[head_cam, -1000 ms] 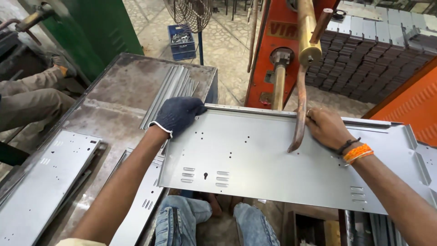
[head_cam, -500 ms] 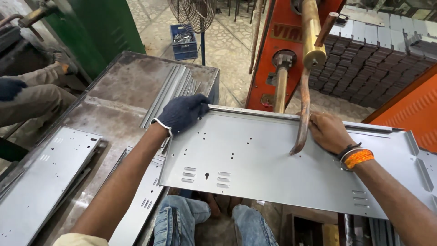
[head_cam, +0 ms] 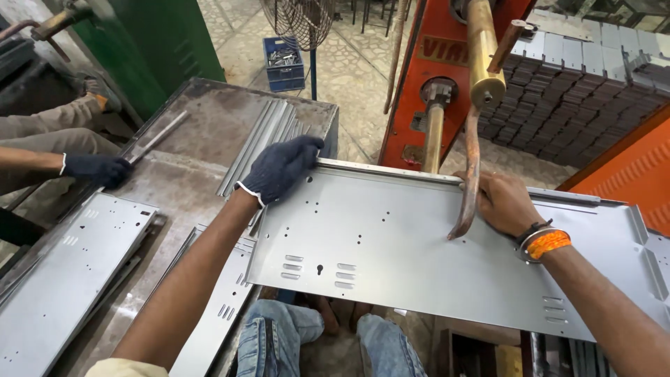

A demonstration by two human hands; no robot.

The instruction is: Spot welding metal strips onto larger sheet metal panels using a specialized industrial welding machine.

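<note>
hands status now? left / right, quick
Left hand: gloved, closed on the far edge of the metal panel.
Right hand: bare, gripping the same edge.

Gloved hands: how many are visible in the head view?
2. The person's left hand, in a dark glove, grips the metal panel's far-left corner; a co-worker's gloved hand rests at the left edge. Others may be hidden.

I see a matt grey sheet-metal panel (head_cam: pixel 419 251), smooth and punched. Left of it, my knitted dark cloth glove (head_cam: pixel 279 169); above it, a coppery rod (head_cam: pixel 469 174), dull and rough.
</note>
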